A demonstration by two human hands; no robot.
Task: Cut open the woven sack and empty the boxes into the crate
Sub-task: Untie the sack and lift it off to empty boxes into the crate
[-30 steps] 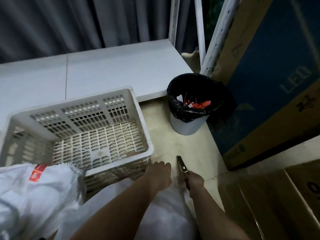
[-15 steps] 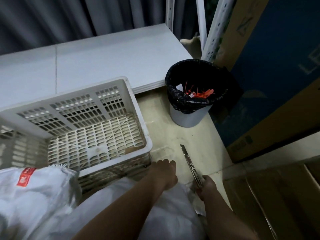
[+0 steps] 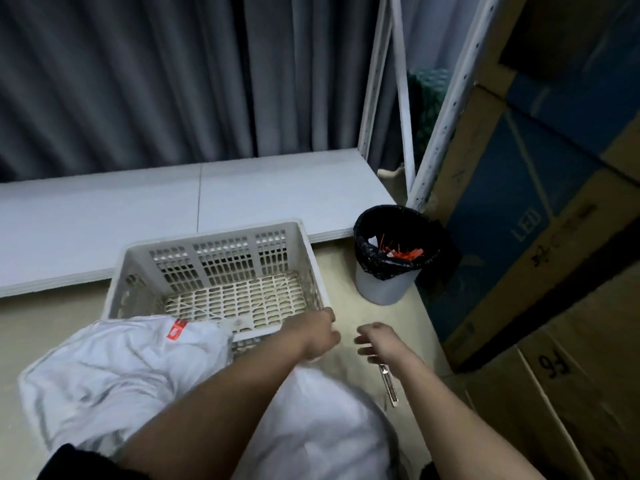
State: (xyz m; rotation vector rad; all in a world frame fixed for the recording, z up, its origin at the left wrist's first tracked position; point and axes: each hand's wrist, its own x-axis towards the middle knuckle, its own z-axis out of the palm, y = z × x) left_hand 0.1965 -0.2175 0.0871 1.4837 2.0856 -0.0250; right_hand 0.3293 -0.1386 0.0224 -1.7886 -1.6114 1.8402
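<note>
Crate: white, slotted grid pattern. Sack: white, with red label. Bin: pale grey, black liner, red scraps inside. Curtain: grey, pleated. Cartons: brown and blue.
</note>
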